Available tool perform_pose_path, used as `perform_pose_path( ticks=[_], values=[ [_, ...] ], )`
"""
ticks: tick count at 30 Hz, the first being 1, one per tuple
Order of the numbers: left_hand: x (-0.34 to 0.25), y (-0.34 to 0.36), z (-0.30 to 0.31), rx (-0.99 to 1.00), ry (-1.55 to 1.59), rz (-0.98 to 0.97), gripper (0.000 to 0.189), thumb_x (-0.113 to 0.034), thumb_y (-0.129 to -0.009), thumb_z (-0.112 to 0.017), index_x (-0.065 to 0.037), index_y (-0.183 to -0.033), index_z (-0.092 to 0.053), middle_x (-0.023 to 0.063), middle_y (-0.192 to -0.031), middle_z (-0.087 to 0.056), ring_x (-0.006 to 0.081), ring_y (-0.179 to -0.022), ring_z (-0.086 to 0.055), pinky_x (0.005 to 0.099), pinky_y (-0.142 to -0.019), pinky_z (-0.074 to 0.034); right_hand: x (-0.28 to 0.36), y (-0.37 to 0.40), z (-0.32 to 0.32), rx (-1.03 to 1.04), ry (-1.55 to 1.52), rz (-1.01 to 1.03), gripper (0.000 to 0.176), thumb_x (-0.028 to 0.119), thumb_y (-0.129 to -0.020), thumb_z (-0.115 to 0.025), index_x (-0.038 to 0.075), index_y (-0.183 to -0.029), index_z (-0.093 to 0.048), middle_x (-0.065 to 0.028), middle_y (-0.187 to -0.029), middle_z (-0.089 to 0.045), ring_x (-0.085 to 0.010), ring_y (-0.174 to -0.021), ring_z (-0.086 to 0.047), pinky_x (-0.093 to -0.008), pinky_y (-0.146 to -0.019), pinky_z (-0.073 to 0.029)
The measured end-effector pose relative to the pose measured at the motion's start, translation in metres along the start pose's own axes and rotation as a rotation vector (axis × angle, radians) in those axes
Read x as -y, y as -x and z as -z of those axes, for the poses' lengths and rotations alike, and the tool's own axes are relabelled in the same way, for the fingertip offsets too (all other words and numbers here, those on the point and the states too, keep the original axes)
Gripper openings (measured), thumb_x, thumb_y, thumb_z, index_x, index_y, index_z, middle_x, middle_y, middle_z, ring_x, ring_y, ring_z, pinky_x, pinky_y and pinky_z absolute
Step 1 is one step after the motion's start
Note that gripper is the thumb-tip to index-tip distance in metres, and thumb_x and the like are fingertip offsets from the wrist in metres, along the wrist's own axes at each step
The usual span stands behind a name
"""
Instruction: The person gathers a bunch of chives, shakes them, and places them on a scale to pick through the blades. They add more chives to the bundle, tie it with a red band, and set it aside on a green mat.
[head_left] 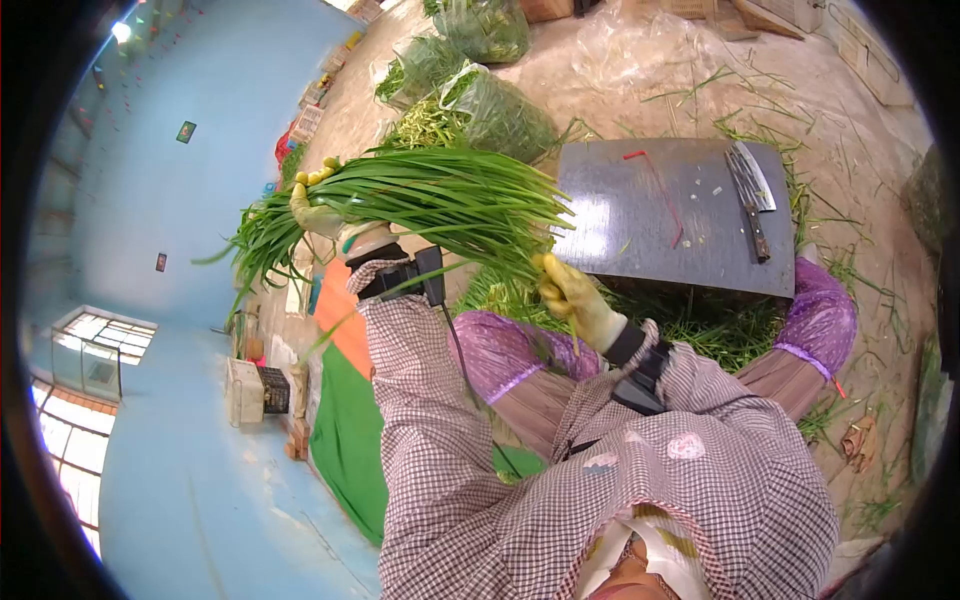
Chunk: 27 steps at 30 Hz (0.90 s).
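Note:
My left hand, in a pale yellow glove, is wrapped round a large bunch of long green garlic chives and holds it up sideways. The leafy tips droop to the left, and the stalk ends point right. At the lower right end of the bunch my right hand, also gloved, has its fingers pinched together on chive stalks. A thin stalk hangs below it. Just beyond the right hand stands a low grey board table. On it lie a knife with a dark handle and a thin red strip.
Loose chives lie beneath the table between my knees. Clear plastic bags of greens stand beyond the bunch. Scattered leaves litter the floor. A green and orange sheet and a crate are at the left. A black cable hangs from my left wrist.

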<state>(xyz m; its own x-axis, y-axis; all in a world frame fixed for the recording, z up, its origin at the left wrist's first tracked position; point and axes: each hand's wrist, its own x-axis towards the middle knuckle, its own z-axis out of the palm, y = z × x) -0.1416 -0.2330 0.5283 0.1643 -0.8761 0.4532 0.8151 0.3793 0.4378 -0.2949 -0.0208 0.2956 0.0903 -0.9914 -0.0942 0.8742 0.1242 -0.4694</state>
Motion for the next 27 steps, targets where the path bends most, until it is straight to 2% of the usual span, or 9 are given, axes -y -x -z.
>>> perform_pose_path(
  ticks=[5, 9, 10, 17, 21, 23, 24, 25, 27],
  values=[
    [0.008, 0.012, -0.016, -0.046, -0.122, -0.086, 0.013, -0.019, -0.09, -0.054, -0.007, -0.093, -0.061, 0.0045, -0.075, -0.06, 0.0252, -0.07, -0.063, 0.0396, -0.074, -0.059, 0.0, -0.061, -0.001, 0.026, -0.321, 0.091, 0.02, 0.033, -0.102, -0.061, 0.017, -0.094, -0.054, 0.0066, -0.072, -0.044, -0.0041, -0.054, -0.037, -0.0207, -0.049, -0.03],
    [0.006, 0.008, -0.007, -0.087, -0.111, -0.068, 0.015, -0.021, -0.09, -0.054, -0.009, -0.093, -0.061, 0.0043, -0.077, -0.06, 0.0256, -0.072, -0.064, 0.0394, -0.072, -0.058, 0.006, -0.042, -0.006, 0.078, -0.414, 0.224, 0.014, 0.023, -0.103, -0.059, 0.009, -0.105, -0.061, 0.0035, -0.079, -0.054, -0.0073, -0.061, -0.043, -0.0214, -0.054, -0.036],
    [0.006, 0.003, -0.002, -0.107, -0.119, -0.072, 0.015, -0.022, -0.089, -0.054, -0.009, -0.093, -0.061, 0.0041, -0.076, -0.061, 0.0257, -0.072, -0.065, 0.0394, -0.071, -0.057, 0.009, -0.03, 0.002, 0.263, -0.362, 0.263, 0.017, 0.021, -0.104, -0.057, 0.006, -0.112, -0.062, -0.0009, -0.09, -0.061, -0.008, -0.069, -0.049, -0.0209, -0.062, -0.041],
    [-0.004, -0.03, 0.039, -0.166, -0.134, -0.015, 0.015, -0.024, -0.086, -0.054, -0.01, -0.083, -0.06, 0.0041, -0.072, -0.061, 0.0276, -0.069, -0.065, 0.0406, -0.068, -0.055, 0.018, 0.023, 0.065, 0.057, -0.066, 0.038, 0.019, 0.022, -0.102, -0.06, 0.007, -0.113, -0.06, -0.0002, -0.094, -0.062, -0.0073, -0.073, -0.054, -0.0198, -0.067, -0.046],
    [-0.018, -0.034, 0.038, -0.197, -0.137, -0.019, 0.014, -0.021, -0.084, -0.056, -0.008, -0.081, -0.059, 0.0063, -0.072, -0.061, 0.0287, -0.068, -0.064, 0.0407, -0.069, -0.055, 0.014, 0.039, 0.114, -0.018, 0.447, -0.02, 0.034, 0.026, -0.098, -0.065, 0.001, -0.121, -0.057, -0.0031, -0.095, -0.065, -0.0146, -0.079, -0.062, -0.0238, -0.072, -0.049],
    [-0.031, -0.044, 0.039, -0.191, -0.111, -0.036, 0.013, -0.021, -0.082, -0.055, -0.008, -0.079, -0.057, 0.0083, -0.074, -0.062, 0.031, -0.073, -0.065, 0.0437, -0.073, -0.055, -0.04, 0.02, 0.215, -0.014, 1.198, 0.045, 0.055, 0.037, -0.095, -0.066, 0.0, -0.134, -0.053, -0.0123, -0.111, -0.067, -0.0285, -0.095, -0.066, -0.0355, -0.085, -0.053],
    [-0.037, -0.044, 0.04, -0.093, -0.096, 0.001, 0.017, -0.023, -0.084, -0.053, -0.008, -0.082, -0.06, 0.01, -0.079, -0.066, 0.0312, -0.078, -0.066, 0.0458, -0.079, -0.055, -0.039, 0.023, 0.214, 0.209, 1.774, -0.108, 0.072, 0.053, -0.092, -0.064, 0.011, -0.147, -0.047, -0.0192, -0.129, -0.06, -0.0387, -0.114, -0.062, -0.0458, -0.099, -0.048],
    [-0.042, -0.055, 0.048, -0.115, -0.087, 0.001, 0.018, -0.025, -0.085, -0.052, -0.008, -0.084, -0.061, 0.0105, -0.083, -0.068, 0.031, -0.079, -0.066, 0.0461, -0.08, -0.055, -0.015, 0.042, 0.172, 0.311, 1.804, -0.334, 0.075, 0.065, -0.089, -0.059, 0.023, -0.15, -0.046, -0.0198, -0.139, -0.054, -0.0383, -0.122, -0.059, -0.0473, -0.104, -0.046],
    [-0.053, -0.088, 0.078, -0.163, -0.07, 0.004, 0.022, -0.027, -0.087, -0.051, -0.009, -0.09, -0.063, 0.0114, -0.09, -0.07, 0.0305, -0.081, -0.067, 0.0468, -0.082, -0.055, 0.012, 0.048, 0.112, 0.291, 2.019, -0.463, 0.075, 0.067, -0.087, -0.06, 0.024, -0.148, -0.049, -0.0195, -0.139, -0.056, -0.0385, -0.123, -0.059, -0.0462, -0.102, -0.047]
  ],
)
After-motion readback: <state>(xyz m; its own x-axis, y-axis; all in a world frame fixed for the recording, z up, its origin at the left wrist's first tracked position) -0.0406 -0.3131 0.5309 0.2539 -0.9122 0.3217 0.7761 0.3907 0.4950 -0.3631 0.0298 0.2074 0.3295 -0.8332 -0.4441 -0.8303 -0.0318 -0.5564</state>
